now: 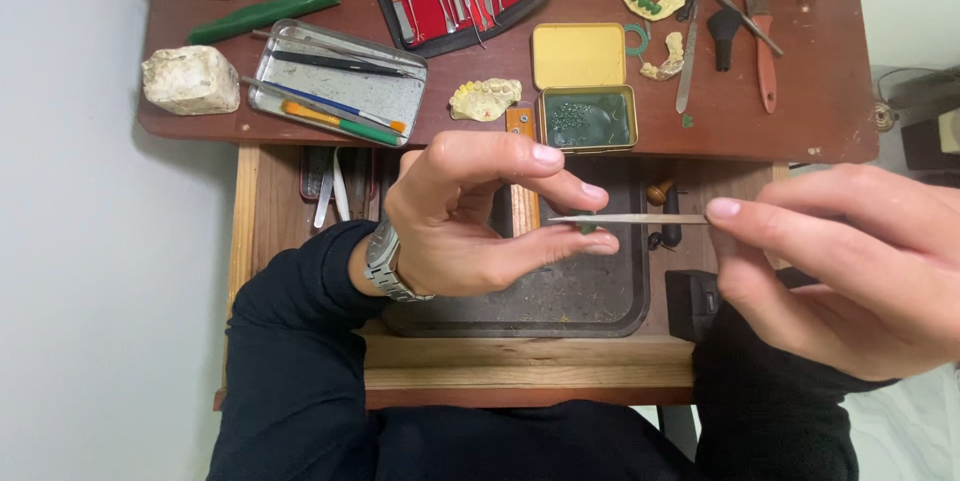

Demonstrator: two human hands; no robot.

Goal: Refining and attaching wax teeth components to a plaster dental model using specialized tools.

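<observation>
The right hand (pixel 850 271) pinched a thin, stiff metal tool (pixel 628 219) by its near end above the dark tray (pixel 560 301), while the left hand (pixel 470 216) fingers pinched a tiny green piece (pixel 588 227), probably light and fragile, at its tip

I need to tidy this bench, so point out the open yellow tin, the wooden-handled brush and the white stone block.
Open yellow tin (pixel 586 119): head view, on the green-filled base.
Wooden-handled brush (pixel 765 61): head view, on the middle of its handle.
White stone block (pixel 190 80): head view, on its top face.
</observation>
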